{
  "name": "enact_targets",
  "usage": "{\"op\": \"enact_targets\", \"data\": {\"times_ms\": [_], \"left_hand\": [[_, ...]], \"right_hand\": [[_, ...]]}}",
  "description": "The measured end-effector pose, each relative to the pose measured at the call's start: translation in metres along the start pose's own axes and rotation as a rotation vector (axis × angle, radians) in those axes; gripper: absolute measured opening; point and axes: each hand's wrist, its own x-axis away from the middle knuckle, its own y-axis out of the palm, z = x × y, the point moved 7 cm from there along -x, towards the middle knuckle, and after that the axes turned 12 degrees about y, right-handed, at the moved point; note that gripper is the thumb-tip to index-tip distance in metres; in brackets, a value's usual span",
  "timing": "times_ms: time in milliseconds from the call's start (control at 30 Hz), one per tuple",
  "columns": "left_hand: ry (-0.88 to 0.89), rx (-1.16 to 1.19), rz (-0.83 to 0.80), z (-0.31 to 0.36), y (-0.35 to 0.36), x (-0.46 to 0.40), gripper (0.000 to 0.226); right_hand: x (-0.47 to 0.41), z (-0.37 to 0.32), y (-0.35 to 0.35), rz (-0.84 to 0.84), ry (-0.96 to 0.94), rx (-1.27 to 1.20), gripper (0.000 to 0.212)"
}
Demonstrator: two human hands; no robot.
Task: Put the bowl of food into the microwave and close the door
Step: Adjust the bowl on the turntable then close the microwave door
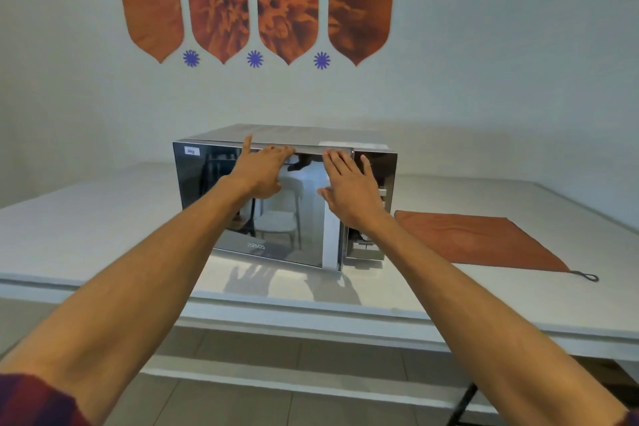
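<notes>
The microwave (pixel 283 197) sits on the white worktop (pixel 103 218), near its back edge and close to the wall. It is a boxy thing with a silvery metal top and a dark, mirror-like door (pixel 214 204) that reflects a pale chair and my own fingers. A small white label is stuck in the door's upper left corner, and light lettering runs along its lower edge. The door looks pressed almost flush, though a thin bright strip shows along its right edge beside the control panel (pixel 375 218), so I cannot tell whether it is fully latched. The bowl of food is not visible; the glass only mirrors the room, so I cannot say whether it is inside.

My left hand (pixel 262 171) lies flat on the upper middle of the door, its grip wide and holding nothing, the fingertips reaching the top edge and one finger pointing over the metal top. My right hand (pixel 349 187) is also spread flat, palm against the door's right side, empty, thumb toward the panel. Both forearms are bare; a dark red sleeve (pixel 34 401) shows at my left elbow.

To the right of the microwave, a rust-orange cloth (pixel 477 242) lies flat and smooth on the worktop, with a small dark loop at its near corner. On the wall hang four pointed orange flower panels (pixel 256 0) above three small blue bursts.
</notes>
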Motion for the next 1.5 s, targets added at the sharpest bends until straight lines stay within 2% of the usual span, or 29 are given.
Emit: {"op": "enact_targets", "data": {"times_ms": [433, 733, 867, 967, 1067, 1367, 1500], "left_hand": [[0.031, -0.062, -0.053, -0.006, 0.021, -0.02, 0.092], [0.037, 0.002, -0.027, -0.012, 0.032, -0.03, 0.096], [0.05, 0.008, -0.013, -0.012, 0.032, -0.029, 0.095], [0.055, 0.006, 0.004, -0.014, 0.033, -0.031, 0.094], [0.061, -0.008, 0.018, -0.015, 0.033, -0.033, 0.093], [0.054, -0.029, 0.046, -0.013, 0.035, -0.033, 0.096], [0.046, 0.056, 0.06, -0.009, 0.048, -0.03, 0.104]], "right_hand": [[-0.018, 0.009, 0.02, 0.059, 0.1, 0.054, 0.063], [-0.028, 0.017, 0.03, 0.015, 0.105, 0.015, 0.064], [-0.015, 0.035, 0.032, 0.035, 0.101, -0.156, 0.068], [0.009, 0.071, 0.028, 0.168, 0.254, -0.353, 0.063], [0.031, 0.095, 0.027, 0.249, 0.346, -0.427, 0.061], [0.041, 0.097, 0.033, 0.176, 0.32, -0.377, 0.06], [0.034, 0.081, 0.029, 0.136, 0.278, -0.313, 0.064]]}}
